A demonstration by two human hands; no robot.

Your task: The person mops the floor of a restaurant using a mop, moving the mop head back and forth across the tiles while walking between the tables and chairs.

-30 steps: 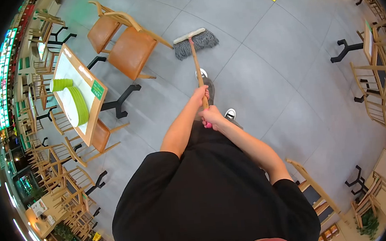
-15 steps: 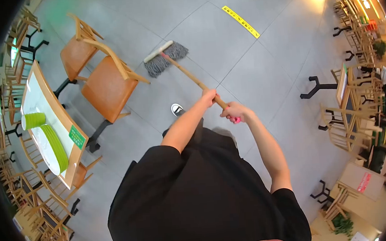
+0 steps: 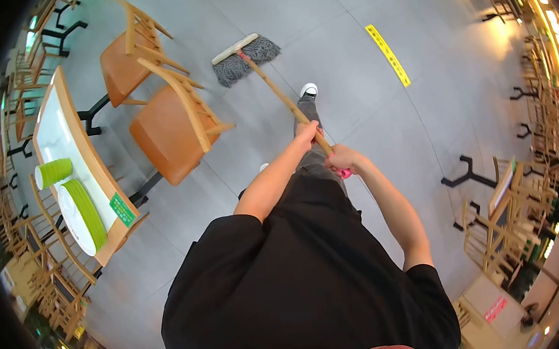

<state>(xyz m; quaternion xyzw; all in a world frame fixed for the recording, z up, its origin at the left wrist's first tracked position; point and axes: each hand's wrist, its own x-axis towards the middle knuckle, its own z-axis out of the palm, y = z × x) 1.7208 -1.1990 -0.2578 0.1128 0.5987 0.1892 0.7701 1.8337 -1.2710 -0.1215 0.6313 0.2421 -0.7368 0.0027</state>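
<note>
A mop with a grey string head [image 3: 247, 59] lies against the grey floor ahead, its white bar on the far side. Its wooden handle [image 3: 277, 90] runs back toward my body. Closed around the handle is my left hand [image 3: 308, 134]. Nearer to me, my right hand [image 3: 344, 160] grips the handle's end, where something pink shows beneath the fingers. A foot in a white-toed shoe [image 3: 309, 91] stands just right of the handle.
Two chairs with orange-brown seats [image 3: 170, 138] stand left of the mop. Beside them a table [image 3: 79, 134] bears green-rimmed plates [image 3: 84, 216] and green cups [image 3: 53, 172]. A yellow strip [image 3: 388, 55] marks the floor. More tables and chairs line the right [image 3: 499, 213].
The chairs, table and yellow strip have shifted in view. A foot has come forward beside the handle. The mop head sits slightly higher in view, and both hands still hold the handle.
</note>
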